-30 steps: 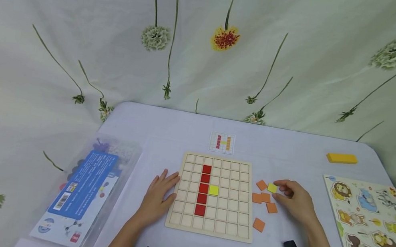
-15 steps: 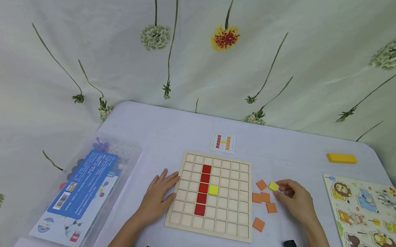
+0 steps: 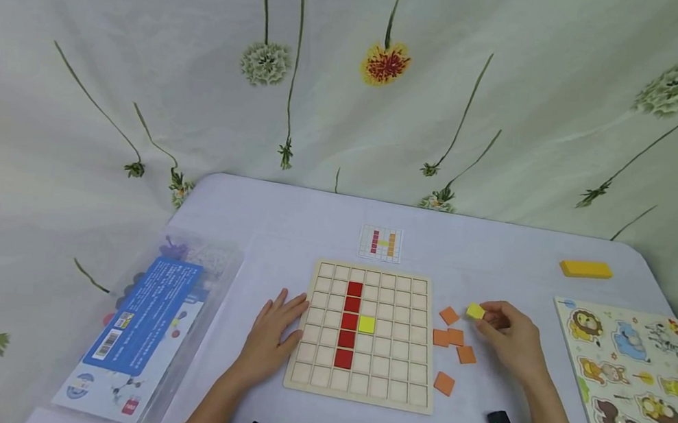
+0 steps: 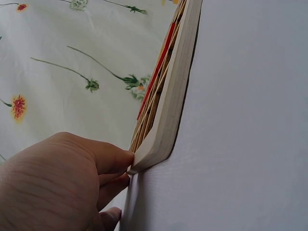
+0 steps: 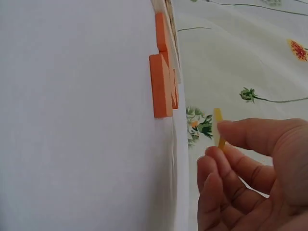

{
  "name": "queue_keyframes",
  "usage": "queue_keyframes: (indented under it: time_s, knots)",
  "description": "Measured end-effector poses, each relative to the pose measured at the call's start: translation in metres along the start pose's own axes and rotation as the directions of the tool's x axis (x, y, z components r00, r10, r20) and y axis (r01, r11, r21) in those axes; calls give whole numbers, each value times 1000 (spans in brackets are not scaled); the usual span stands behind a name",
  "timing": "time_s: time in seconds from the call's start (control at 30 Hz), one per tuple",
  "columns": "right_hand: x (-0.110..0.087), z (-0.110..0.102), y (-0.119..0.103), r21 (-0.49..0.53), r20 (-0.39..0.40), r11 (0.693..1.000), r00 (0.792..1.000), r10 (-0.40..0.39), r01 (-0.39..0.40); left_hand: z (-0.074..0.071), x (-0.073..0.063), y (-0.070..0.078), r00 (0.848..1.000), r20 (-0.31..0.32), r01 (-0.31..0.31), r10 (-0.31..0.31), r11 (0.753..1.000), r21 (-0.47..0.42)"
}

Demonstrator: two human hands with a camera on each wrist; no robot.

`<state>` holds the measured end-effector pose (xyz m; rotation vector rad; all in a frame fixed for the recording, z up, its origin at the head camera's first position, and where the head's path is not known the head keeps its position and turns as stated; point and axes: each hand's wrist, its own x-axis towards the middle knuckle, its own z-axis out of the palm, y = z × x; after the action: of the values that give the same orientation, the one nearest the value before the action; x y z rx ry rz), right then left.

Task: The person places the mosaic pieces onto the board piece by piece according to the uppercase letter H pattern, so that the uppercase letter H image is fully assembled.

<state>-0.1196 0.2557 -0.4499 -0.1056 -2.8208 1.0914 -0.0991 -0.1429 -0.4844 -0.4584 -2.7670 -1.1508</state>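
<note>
My right hand (image 3: pixel 510 340) pinches a yellow square tile (image 3: pixel 475 311) between thumb and fingers, to the right of the wooden grid board (image 3: pixel 399 405). In the right wrist view that tile (image 5: pixel 218 130) is edge-on, above the tabletop. Several orange tiles (image 3: pixel 443 383) lie loose between the board and this hand. A column of red tiles (image 3: pixel 349 321) sits in the board's cells, with another yellow tile (image 3: pixel 367 325) right of the middle red one. My left hand (image 3: pixel 268 342) rests at the board's left edge, fingers spread; its fingertips touch the board's side (image 4: pixel 166 130).
A small printed pattern card (image 3: pixel 380 244) lies behind the board. At the left is a clear case (image 3: pixel 221 296) with a blue-and-white sheet (image 3: pixel 141 318). An animal picture board (image 3: pixel 623 400) and a yellow block (image 3: pixel 586 270) are at the right.
The yellow tile in my right hand has risen off the table and tilted, shifting slightly right and away from the orange tiles. My left hand stays where it was.
</note>
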Motion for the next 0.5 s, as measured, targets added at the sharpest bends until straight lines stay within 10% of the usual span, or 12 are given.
queue_keyframes:
  time_s: [0.5]
  knots:
    - [-11, -6, -58, 25, 78, 999, 996, -50, 48, -1, 0, 2, 1000, 8, 24, -24, 1000, 2]
